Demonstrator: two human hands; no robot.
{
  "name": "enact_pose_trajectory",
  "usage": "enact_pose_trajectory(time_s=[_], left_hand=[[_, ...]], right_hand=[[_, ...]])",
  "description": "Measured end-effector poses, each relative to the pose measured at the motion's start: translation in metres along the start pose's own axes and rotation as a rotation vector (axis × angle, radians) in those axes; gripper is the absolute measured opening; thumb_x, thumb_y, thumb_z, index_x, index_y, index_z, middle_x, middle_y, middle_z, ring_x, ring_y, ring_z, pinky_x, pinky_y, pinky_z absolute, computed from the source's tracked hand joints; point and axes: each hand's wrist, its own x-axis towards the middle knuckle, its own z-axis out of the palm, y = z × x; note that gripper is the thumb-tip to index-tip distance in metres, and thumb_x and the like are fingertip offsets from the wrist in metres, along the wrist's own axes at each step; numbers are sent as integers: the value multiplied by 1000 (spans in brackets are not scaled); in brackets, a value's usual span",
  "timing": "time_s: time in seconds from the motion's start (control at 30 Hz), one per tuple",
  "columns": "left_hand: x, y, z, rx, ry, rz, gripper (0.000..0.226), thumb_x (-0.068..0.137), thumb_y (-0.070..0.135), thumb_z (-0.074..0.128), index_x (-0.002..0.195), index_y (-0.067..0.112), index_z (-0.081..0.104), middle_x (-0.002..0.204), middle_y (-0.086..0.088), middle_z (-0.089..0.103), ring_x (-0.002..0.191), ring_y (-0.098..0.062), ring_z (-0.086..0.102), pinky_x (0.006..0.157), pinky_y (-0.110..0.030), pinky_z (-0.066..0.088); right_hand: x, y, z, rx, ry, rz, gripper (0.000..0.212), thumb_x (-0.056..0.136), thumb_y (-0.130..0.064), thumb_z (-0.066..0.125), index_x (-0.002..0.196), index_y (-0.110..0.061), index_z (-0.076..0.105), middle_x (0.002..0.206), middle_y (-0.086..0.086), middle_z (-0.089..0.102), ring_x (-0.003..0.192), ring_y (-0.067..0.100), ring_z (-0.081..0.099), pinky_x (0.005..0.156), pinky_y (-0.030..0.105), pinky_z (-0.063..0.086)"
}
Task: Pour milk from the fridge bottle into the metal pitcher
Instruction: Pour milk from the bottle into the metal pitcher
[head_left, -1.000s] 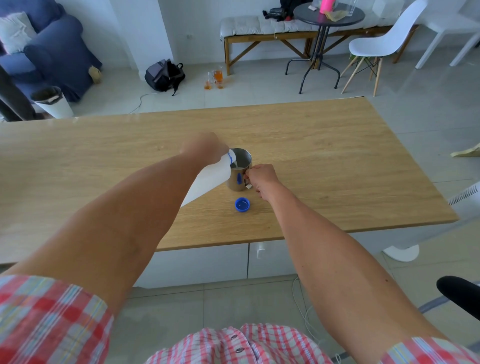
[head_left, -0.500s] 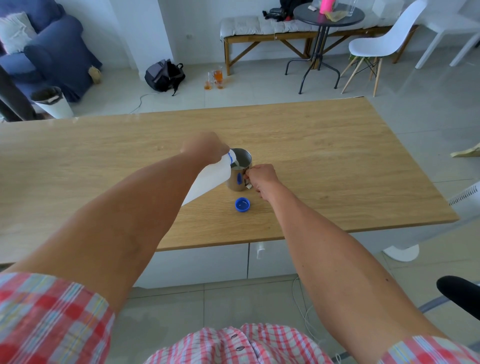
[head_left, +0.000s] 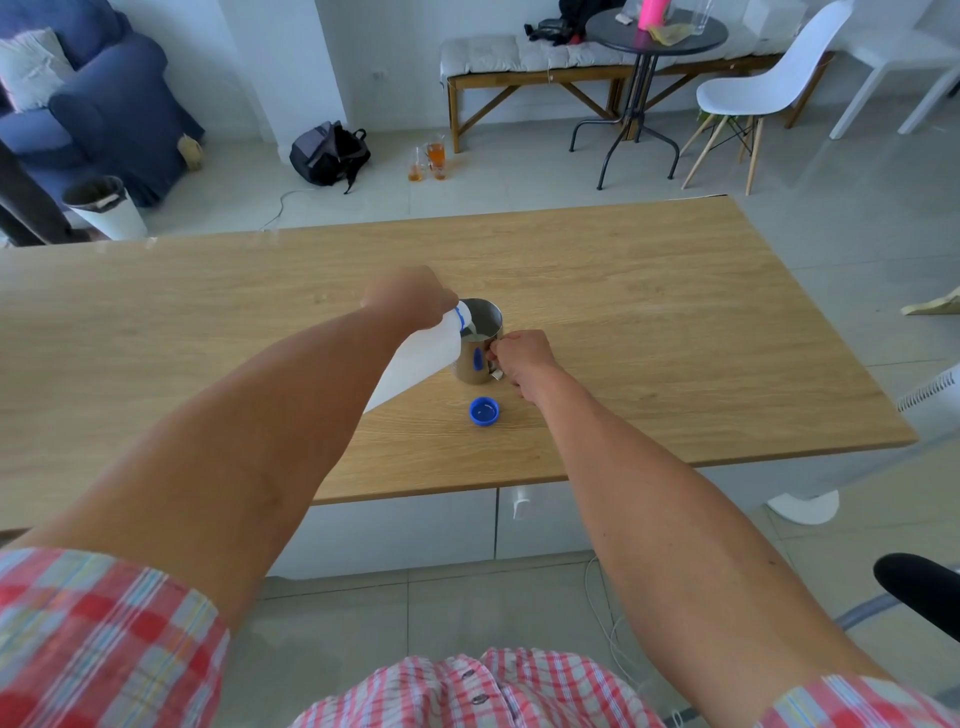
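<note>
A white plastic milk bottle (head_left: 421, 358) is tilted steeply, its blue-ringed mouth over the rim of the metal pitcher (head_left: 475, 358). Milk runs from the mouth into the pitcher, and white milk shows inside. My left hand (head_left: 408, 296) grips the bottle from above near its neck. My right hand (head_left: 522, 358) is closed on the pitcher's handle, on the pitcher's right side. The pitcher stands upright on the wooden table (head_left: 675, 338). The bottle's blue cap (head_left: 484, 411) lies open side up on the table just in front of the pitcher.
The table's front edge runs below my arms, with white drawers under it. Beyond the far edge are a backpack (head_left: 330, 153), glasses on the floor (head_left: 431, 161), a bin (head_left: 104, 208), a bench, a round table and a white chair (head_left: 758, 88). A fan base stands at right.
The bottle stays tilted over the pitcher and the milk level inside has risen slightly. Both hands hold their places.
</note>
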Motion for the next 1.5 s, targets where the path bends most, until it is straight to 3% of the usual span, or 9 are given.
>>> enact_pose_trajectory(time_s=[0.43, 0.87, 1.03, 1.33, 1.5], left_hand=[[1, 0, 0, 6, 6, 6, 33, 101, 43, 46, 95, 13, 58, 79, -4, 52, 83, -28, 57, 70, -35, 39], [1, 1, 0, 7, 2, 9, 33, 101, 43, 45, 96, 13, 58, 81, -4, 53, 86, -29, 58, 72, -36, 41], [3, 0, 1, 20, 8, 17, 33, 101, 42, 45, 100, 13, 60, 91, -6, 57, 90, -31, 59, 74, -36, 42], [3, 1, 1, 26, 7, 10, 30, 100, 40, 46, 98, 13, 59, 82, -4, 51, 86, -30, 57, 70, -35, 40], [3, 1, 0, 34, 10, 4, 31, 100, 41, 45, 100, 13, 60, 92, -7, 57, 89, -31, 59, 72, -36, 41]], right_hand=[[3, 0, 2, 15, -6, 16, 21, 93, -2, 50, 96, -13, 68, 84, 9, 62, 64, 17, 43, 53, 26, 33], [1, -1, 0, 13, 3, 20, 20, 93, -1, 50, 95, -13, 66, 85, 8, 59, 56, 15, 37, 48, 24, 30], [1, 1, 0, 10, -3, 11, 17, 93, -2, 50, 93, -15, 63, 84, 8, 56, 57, 16, 34, 50, 25, 29], [4, 2, 0, -4, -4, -2, 19, 91, -1, 50, 91, -16, 62, 83, 8, 55, 55, 16, 31, 47, 24, 26], [4, 2, 0, -6, -7, -7, 19, 91, -1, 50, 92, -15, 63, 83, 9, 55, 54, 15, 32, 45, 23, 26]])
